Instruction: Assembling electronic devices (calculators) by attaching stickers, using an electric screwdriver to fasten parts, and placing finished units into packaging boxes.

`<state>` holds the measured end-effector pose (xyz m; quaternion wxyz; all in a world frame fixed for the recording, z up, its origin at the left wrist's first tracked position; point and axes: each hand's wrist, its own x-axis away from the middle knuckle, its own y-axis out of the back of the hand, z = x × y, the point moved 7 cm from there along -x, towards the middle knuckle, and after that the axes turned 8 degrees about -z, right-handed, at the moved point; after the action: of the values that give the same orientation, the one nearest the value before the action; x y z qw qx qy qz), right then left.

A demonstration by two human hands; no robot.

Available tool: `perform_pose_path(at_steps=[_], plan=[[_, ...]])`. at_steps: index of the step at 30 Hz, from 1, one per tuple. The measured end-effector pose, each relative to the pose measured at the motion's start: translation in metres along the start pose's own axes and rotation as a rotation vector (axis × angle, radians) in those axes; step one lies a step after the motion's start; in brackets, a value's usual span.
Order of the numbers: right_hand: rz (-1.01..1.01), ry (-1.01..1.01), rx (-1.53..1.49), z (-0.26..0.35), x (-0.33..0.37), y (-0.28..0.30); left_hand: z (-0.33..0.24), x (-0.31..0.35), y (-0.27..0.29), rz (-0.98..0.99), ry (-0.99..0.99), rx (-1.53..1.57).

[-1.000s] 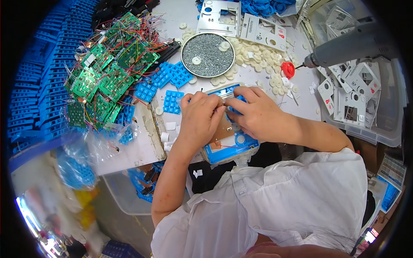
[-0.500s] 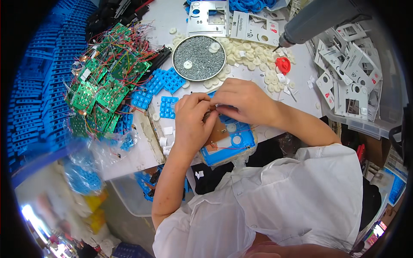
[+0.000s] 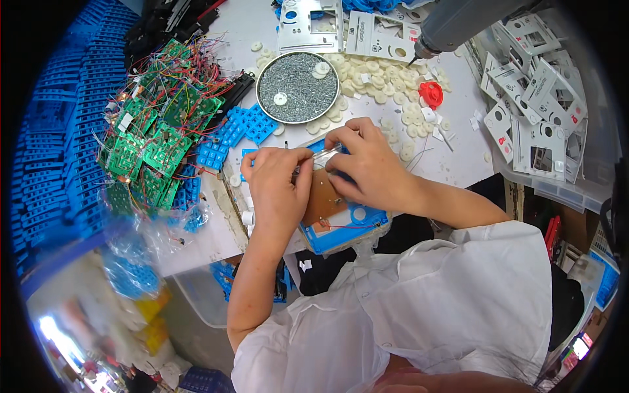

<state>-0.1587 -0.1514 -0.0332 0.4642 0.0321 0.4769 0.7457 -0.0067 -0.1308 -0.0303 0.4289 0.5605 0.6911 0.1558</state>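
Observation:
A blue plastic casing (image 3: 327,243) lies at the table's near edge under both hands. Inside it sits a brown circuit board (image 3: 325,198) with small parts and a thin red wire. My left hand (image 3: 278,180) is closed at the board's upper left, its thumb and fingers bent together; what they pinch is hidden. A small shiny, clear or silvery piece (image 3: 324,157) spans the gap between the hands at the casing's far side. My right hand (image 3: 370,164) curls its fingers around the right end of that piece, over the board.
A round tray (image 3: 259,98) of small screws stands beyond the hands, beside cream plastic discs (image 3: 386,82). Wired green circuit boards (image 3: 164,141) and blue keypads (image 3: 213,154) are heaped left. A grey power screwdriver (image 3: 452,33) hangs upper right, near a bin of white panels (image 3: 531,141).
My hands have drawn slightly apart, and the shiny piece now shows between them. The right fingers have opened out a little and uncovered more of the board. The whole view has shifted slightly.

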Motion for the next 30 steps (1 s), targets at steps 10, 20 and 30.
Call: perform_pose_path(at_steps=[10,20,30], plan=[[-0.030,0.107,-0.075,0.004,0.022,0.004,-0.002,-0.003,-0.003,0.040,-0.018,0.009],[0.043,0.099,-0.070,0.004,0.021,0.008,-0.009,-0.008,-0.006,0.176,-0.107,0.014],[-0.099,-0.017,-0.087,-0.015,0.024,0.036,-0.033,-0.016,-0.022,0.453,-0.394,-0.202]])
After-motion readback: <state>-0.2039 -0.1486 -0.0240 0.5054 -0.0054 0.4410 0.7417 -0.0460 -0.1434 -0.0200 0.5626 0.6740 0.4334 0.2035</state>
